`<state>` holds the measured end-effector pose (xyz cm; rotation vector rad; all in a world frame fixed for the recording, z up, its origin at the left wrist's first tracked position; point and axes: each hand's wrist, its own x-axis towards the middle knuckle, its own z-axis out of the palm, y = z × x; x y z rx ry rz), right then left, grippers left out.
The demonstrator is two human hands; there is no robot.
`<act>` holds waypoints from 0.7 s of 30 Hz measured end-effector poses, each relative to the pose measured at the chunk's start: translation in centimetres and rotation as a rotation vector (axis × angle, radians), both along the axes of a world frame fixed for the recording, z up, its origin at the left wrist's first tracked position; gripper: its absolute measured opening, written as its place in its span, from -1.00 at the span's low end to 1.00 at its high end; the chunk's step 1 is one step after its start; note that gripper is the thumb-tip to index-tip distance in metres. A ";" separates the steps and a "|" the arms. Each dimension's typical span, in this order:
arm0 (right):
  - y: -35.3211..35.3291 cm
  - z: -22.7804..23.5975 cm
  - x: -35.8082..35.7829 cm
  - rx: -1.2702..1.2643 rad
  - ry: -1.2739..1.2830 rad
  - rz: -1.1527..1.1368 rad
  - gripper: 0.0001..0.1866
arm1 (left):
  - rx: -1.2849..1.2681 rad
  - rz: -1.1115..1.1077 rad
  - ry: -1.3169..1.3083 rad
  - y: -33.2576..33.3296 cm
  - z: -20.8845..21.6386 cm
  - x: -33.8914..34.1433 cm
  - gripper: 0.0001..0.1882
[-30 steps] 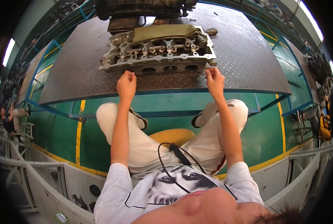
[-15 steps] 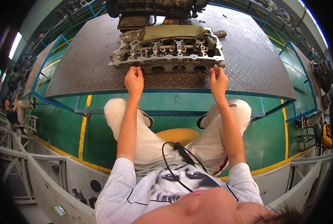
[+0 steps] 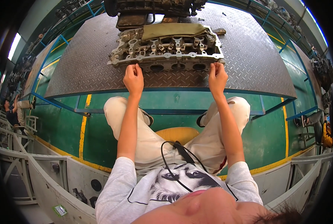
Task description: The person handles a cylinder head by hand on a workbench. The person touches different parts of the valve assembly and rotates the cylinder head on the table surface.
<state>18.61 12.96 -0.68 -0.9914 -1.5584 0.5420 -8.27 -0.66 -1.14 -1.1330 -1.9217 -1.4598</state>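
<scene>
Bare left hand (image 3: 133, 80) and right hand (image 3: 217, 78) both have fingers (image 3: 130, 70) bunched together, can't tell if they're gripping anything. Long grey metal cylinder head (image 3: 168, 56) sits right past the fingertips; uneven tugging could skew it, shaking off the folded olive cloth (image 3: 174, 31) farther out.

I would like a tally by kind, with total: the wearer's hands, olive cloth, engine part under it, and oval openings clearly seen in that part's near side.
Left hand and right hand: 2
Olive cloth: 1
Engine part under it: 1
Oval openings clearly seen: 3
Total: 7
</scene>
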 end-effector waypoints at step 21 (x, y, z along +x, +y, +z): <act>0.1 0.2 0.3 0.090 -0.038 -0.047 -0.88 | 0.051 -0.010 -0.097 0.0 -0.2 -0.1 -0.82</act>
